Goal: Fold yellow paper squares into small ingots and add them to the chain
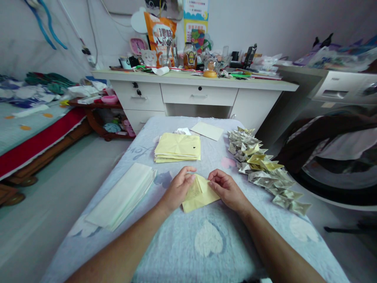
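Observation:
A partly folded sheet of yellow paper (pixel 200 196) lies in front of me on the cloth-covered table, its upper part coming to a point. My left hand (pixel 180 186) pinches its upper left edge between thumb and fingers. On the opposite side my right hand (pixel 225 186) grips the right edge, fingers curled. Beyond my hands sits a stack of creased yellow paper (pixel 176 147). Left of them is a pile of long folded pale paper (pixel 123 196). Folded paper pieces (pixel 262 165), silvery with a few gold ones, form a long row at the right.
The table's blue-patterned cloth (pixel 165 251) reaches its edges. A pale card (pixel 207 130) and crumpled white tissue (pixel 182 131) lie at the far end. Behind stands a white desk (pixel 200 94) crowded with items. A washing machine (pixel 344 90) is at right, a bed (pixel 38 129) at left.

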The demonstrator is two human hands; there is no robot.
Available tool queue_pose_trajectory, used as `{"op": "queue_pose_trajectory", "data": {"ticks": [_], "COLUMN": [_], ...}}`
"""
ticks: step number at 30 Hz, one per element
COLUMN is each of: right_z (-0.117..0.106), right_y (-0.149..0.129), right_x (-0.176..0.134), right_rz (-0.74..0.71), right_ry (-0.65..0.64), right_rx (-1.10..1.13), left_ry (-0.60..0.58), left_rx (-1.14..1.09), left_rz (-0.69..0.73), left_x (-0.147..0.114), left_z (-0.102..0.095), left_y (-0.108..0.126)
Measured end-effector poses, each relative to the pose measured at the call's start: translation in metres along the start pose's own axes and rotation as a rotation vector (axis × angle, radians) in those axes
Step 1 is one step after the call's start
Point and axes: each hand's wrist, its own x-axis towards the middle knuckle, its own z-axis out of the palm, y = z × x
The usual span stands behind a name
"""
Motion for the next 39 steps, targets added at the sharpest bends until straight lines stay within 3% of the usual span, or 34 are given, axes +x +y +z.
{"op": "queue_pose_trajectory", "data": {"ticks": [3, 7, 12, 16, 19, 26, 39], "right_z": [-0.003, -0.006, -0.005, -0.005, -0.004, -0.003, -0.004], "right_y": [0.003, 0.003, -0.003, -0.005, -0.009, -0.018, -0.014], "right_x": [0.004, 0.003, 0.001, 0.0, -0.003, -0.01, -0.009], "right_rz": [-0.02, -0.062, -0.159, -0.154, -0.151, -0.19, -0.184], "right_ry": [0.097, 0.153, 0.153, 0.088, 0.049, -0.172, -0.184], "right_rx": [-0.057, -0.319, -0.851, -1.05, -1.049, -0.991, -1.013], "left_ry": [0.002, 0.077, 0.026, 0.018, 0.002, -0.206, -0.254], "left_rx": [0.007, 0.327, 0.736, 0.9, 0.966, 0.917, 0.931], "left_rz": [0.031, 0.112, 0.283, 0.352, 0.379, 0.376, 0.395], "left_x": [-0.001, 0.0, -0.001, -0.002, -0.003, -0.004, -0.002], "left_z": [0.001, -0.002, -0.004, -0.003, -0.003, -0.004, -0.011], "left_y": [-0.003, -0.006, -0.007, -0.008, -0.005, 0.001, -0.001]}}
